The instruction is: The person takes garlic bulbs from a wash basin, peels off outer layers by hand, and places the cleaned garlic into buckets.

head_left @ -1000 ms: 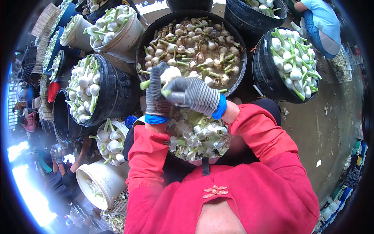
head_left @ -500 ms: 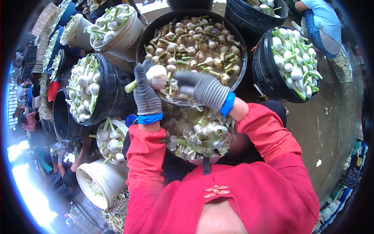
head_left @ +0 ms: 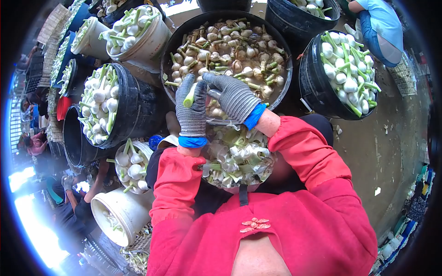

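Both hands wear grey striped gloves and meet over the near rim of a round dark tub [head_left: 286, 69] of garlic in murky water. My left hand [head_left: 191, 108] is closed round a garlic bulb; its green stem [head_left: 189, 100] sticks out toward me, while the bulb is mostly hidden by the fingers. My right hand [head_left: 234, 97] touches the left at the fingertips, its fingers bent together; whatever they pinch is hidden. Below the hands, between the knees, lies a heap of peeled white and green garlic skins [head_left: 237, 158].
Black buckets of white garlic stand at the left [head_left: 138, 106] and right [head_left: 313, 87]. White buckets [head_left: 142, 50] are at the upper left, and a tipped one [head_left: 124, 216] at the lower left. A person in light blue [head_left: 380, 27] is at the upper right; other people show at far left.
Half a second ago the hands were apart, with the bulb showing in the left. They have come together again, the left moving right and turning so the stem points toward me.
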`<state>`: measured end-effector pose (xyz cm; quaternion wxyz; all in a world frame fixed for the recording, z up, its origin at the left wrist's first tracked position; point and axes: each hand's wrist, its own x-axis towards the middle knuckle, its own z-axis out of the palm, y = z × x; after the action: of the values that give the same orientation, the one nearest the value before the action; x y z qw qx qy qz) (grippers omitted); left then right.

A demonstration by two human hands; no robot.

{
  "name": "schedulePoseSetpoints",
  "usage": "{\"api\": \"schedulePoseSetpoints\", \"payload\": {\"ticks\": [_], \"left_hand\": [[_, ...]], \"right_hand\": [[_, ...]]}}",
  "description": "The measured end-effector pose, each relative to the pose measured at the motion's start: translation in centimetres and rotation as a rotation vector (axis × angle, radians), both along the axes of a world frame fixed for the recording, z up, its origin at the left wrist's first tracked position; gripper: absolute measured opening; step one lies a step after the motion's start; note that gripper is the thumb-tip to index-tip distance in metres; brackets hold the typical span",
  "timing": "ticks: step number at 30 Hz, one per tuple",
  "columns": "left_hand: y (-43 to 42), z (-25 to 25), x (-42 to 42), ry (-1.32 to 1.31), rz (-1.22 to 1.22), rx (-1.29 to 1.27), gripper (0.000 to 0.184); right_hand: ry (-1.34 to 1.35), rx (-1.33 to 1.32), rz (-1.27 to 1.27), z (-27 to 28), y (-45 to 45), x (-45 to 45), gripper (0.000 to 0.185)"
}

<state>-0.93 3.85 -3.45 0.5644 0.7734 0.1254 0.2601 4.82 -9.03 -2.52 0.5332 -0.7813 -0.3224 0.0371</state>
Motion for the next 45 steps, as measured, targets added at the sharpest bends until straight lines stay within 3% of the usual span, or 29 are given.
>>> {"api": "schedulePoseSetpoints", "payload": {"ticks": [3,7,10,11,14,15,20,27,33,35,38,39,40,43,44,45], "left_hand": [[-0.2,-0.3,-0.1,0.053,-0.036,-0.010,0.050],[-0.3,-0.6,0.2,0.063,-0.038,0.121,0.046],[-1.2,0.8,-0.2,0.018,-0.053,0.070,0.042],[-1.1,1.0,-0.2,0.037,-0.068,-0.070,0.041],[-0.7,1.7,-0.1,0.081,-0.081,-0.489,0.037],[-0.6,1.7,-0.1,0.075,-0.073,-0.455,0.037],[-0.7,1.4,-0.1,0.071,-0.053,-0.157,0.042],[-0.9,0.1,0.0,0.090,-0.047,0.063,0.049],[-0.8,0.2,0.0,0.105,-0.119,0.026,0.047],[-1.3,1.0,-0.2,0.099,-0.129,-0.039,0.046],[-1.2,2.1,-0.3,0.064,-0.219,-0.180,0.046],[-1.6,1.9,-0.5,0.052,-0.198,-0.265,0.048],[-1.7,2.1,-0.6,0.044,-0.189,-0.350,0.052],[-1.3,2.1,-0.5,0.028,-0.156,-0.536,0.061],[-0.9,2.0,-0.4,0.025,-0.143,-0.585,0.064],[-0.1,1.8,-0.5,0.087,-0.137,-0.574,0.066]], "right_hand": [[0.078,0.069,-0.004,-1.5,0.7,0.1,0.032],[-0.001,-0.112,-0.033,0.4,-0.1,-0.1,0.031],[0.004,-0.096,-0.052,1.1,-0.6,0.2,0.030],[0.005,-0.064,-0.057,1.1,-0.7,0.5,0.031],[0.552,0.181,-0.014,1.7,-0.9,1.1,0.032],[0.747,0.263,0.000,2.2,-1.0,1.2,0.032],[0.090,-0.141,-0.036,1.7,-0.8,0.6,0.042],[-0.170,-0.170,-0.019,1.0,-0.3,0.2,0.031],[-0.101,-0.188,0.036,1.5,-0.7,0.5,0.026],[0.062,-0.125,0.017,1.8,-0.8,0.8,0.026],[-0.030,-0.079,-0.082,1.9,-0.8,1.7,0.027],[-0.115,-0.072,-0.130,2.3,-0.9,1.8,0.027],[0.139,-0.111,-0.077,2.9,-1.6,1.9,0.036],[-0.025,-0.030,-0.098,0.6,-2.1,2.5,0.032],[0.195,-0.013,-0.053,2.5,-2.2,1.6,0.033],[0.177,-0.052,-0.036,2.5,-2.2,1.3,0.034]]}}
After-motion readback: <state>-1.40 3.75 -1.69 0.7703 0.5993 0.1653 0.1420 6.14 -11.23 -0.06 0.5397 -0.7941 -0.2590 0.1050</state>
